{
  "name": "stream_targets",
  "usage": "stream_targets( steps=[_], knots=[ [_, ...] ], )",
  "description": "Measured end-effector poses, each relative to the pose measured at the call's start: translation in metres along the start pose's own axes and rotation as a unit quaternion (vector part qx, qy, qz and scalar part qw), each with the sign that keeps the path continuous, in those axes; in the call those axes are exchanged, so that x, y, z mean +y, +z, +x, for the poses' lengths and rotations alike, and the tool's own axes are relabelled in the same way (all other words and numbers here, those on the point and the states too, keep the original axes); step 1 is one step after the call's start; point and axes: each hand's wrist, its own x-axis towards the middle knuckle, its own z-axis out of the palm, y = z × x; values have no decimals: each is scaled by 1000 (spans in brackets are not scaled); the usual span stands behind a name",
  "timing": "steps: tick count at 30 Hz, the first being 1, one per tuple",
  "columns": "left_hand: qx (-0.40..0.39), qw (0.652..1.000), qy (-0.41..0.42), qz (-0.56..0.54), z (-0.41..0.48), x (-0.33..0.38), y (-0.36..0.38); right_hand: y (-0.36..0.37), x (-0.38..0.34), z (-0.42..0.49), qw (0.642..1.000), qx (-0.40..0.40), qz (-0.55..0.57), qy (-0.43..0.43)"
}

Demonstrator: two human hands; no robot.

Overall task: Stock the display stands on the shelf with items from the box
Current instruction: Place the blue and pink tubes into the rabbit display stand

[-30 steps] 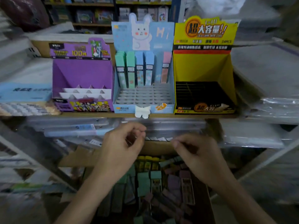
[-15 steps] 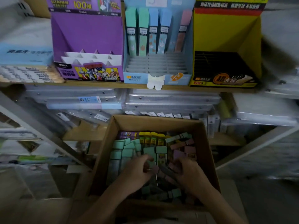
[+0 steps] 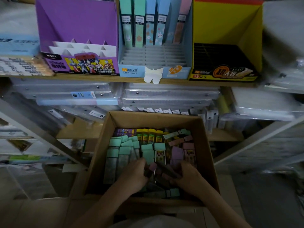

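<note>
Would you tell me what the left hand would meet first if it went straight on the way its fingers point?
The left hand points forward-right inside the cardboard box; it would probably meet the pink-capped case at its fingertips first, though the dim light hides depth.

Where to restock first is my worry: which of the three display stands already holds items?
The middle, light-blue stand: five tall packs stand in its back row. The purple stand and the yellow stand beside it show only bare slots.
</note>
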Motion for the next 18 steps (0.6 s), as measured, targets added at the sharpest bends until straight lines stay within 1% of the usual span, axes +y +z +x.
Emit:
stream_targets(
  steps=[4,7,12,14,16,18],
  knots=[
    [-13,1000,2,-18,1,-1,-1,4,-5,3,1000,-6,-19,16],
    [-28,999,0,-45,2,-4,-4,5,-7,6,1000,-7,-28,4],
    [-42,993,-10,-107,6,-8,-3,-1,-11,9,1000,-6,17,13],
    [-29,992,-12,-126,7,-8,-3,-3,-15,10,994,1,105,5],
    [-12,990,-9,-140,9,-8,-3,-4,-18,11,979,-4,204,-2],
    [9,986,-12,-165,10,-6,-3,-9,-25,9,966,1,260,-6]
  ],
)
